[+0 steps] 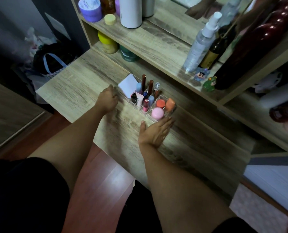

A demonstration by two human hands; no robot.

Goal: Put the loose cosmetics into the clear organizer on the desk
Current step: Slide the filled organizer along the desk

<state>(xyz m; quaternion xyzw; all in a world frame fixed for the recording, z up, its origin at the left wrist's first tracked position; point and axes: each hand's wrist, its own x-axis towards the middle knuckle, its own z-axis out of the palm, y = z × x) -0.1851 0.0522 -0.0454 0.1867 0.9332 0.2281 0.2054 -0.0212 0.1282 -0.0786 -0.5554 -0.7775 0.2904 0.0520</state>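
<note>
The clear organizer (pixel 171 110) stands on the wooden desk (pixel 82 91) below the shelf. It holds a white compact (pixel 127 85), several upright tubes and lipsticks (pixel 144 96), a pink round jar (pixel 157 113) and two orange jars (pixel 170 104). My left hand (pixel 107 99) rests at the organizer's left end, fingers curled against it; whether it grips the wall is unclear. My right hand (pixel 155 132) lies flat and open, fingers together, along the organizer's near right side with nothing in it.
A shelf unit rises behind the desk with a spray bottle (pixel 200 42), a dark bottle (pixel 213 51), two small figurines (pixel 205 79), a white cylinder (pixel 130 11), and purple, yellow and green jars. A bag (pixel 54 63) sits on the floor to the left.
</note>
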